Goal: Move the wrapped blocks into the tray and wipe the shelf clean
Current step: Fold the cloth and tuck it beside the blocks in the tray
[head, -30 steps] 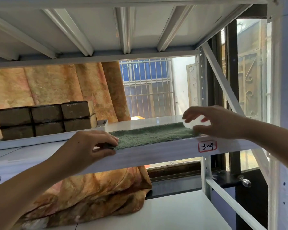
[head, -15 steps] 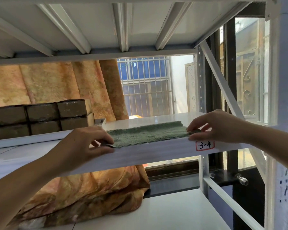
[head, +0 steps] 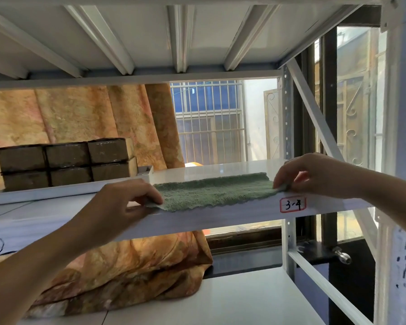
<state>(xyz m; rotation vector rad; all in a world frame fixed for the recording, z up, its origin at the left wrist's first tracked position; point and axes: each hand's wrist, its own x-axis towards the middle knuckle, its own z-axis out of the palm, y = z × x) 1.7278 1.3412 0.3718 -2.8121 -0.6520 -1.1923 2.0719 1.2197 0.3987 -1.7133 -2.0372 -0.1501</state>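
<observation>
The shelf (head: 220,167) carries a white tray (head: 56,192) at its left rear. Six wrapped blocks (head: 66,164) sit in the tray in two stacked rows of three, so the moving step appears complete. A green cloth (head: 211,191) lies flat along the front edge of the shelf, just right of the tray. The left hand (head: 124,202) pinches the cloth's near left corner; the right hand (head: 314,175) pinches its right end. The step in hand is judged to be wiping. The next move calls for sliding the cloth across the bare shelf under even pressure, without nudging the tray.
</observation>
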